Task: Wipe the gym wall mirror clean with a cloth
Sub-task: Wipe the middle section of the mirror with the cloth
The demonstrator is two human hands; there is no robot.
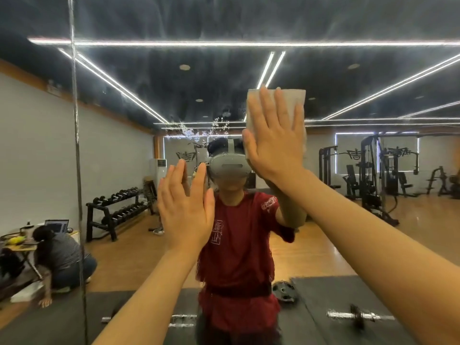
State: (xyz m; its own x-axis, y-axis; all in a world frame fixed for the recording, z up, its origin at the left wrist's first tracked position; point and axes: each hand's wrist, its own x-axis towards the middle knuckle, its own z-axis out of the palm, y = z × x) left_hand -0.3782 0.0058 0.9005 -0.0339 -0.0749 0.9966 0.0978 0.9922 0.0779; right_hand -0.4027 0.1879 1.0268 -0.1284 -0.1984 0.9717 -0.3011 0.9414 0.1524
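pale grey-white cloth (pixel 290 105) under the right hand (pixel 273 140), plain, unpatterned. mirror (pixel 124 83) above both hands: dark blue-black ceiling crossed by white light strips, with white droplet speckles just above the left hand (pixel 185 207). between the hands: grey headset (pixel 229 165); below it, dark red shirt (pixel 239 245) with pale line print. left of the left hand: white wall, black dumbbell rack (pixel 117 210), orange-brown wood floor (pixel 311 252).

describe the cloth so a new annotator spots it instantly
Start at the large gym wall mirror filling the view, then find the right hand, raised with straight fingers, right of centre. The pale grey-white folded rectangular cloth is pressed flat to the glass under that palm, its top edge showing above the fingertips. The left hand, lower down, covers nothing.
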